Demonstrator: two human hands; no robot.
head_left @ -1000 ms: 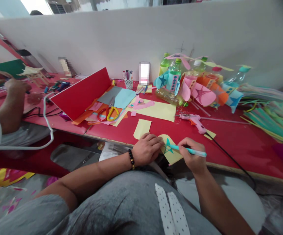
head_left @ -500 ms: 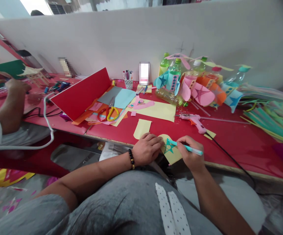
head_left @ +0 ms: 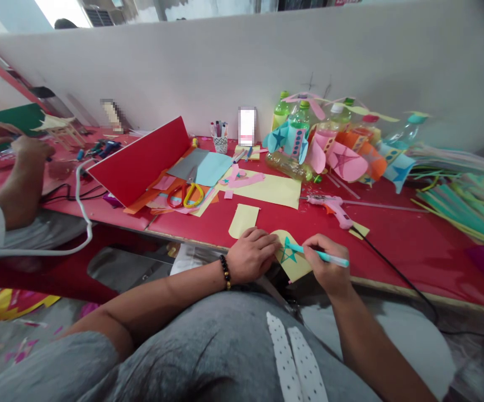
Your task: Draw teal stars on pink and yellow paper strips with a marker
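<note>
My right hand [head_left: 328, 261] grips a turquoise marker [head_left: 321, 255], its tip resting on a yellow paper piece [head_left: 296, 270] with a rounded top. A turquoise star [head_left: 288, 254] is drawn on that piece, partly filled in. At the paper's left edge my left hand [head_left: 254, 254] is closed, fingers together, holding the piece at the table's front edge; the thumb is hidden. A second yellow cutout [head_left: 245, 219] lies just beyond my left hand. To the right rests a pink glue gun [head_left: 335, 207] with a black cord.
Red and yellow scissors [head_left: 192, 195] lie on coloured paper behind a red board [head_left: 141, 162]. Decorated plastic bottles [head_left: 334, 134] stand at the back, one lying on its side. Colourful strips [head_left: 468, 201] heap up at right. At far left, another person's hands [head_left: 26, 146] work.
The marker tip has shifted slightly left and down over the star, with my right hand moving a little. My left hand and the paper have stayed in place.
</note>
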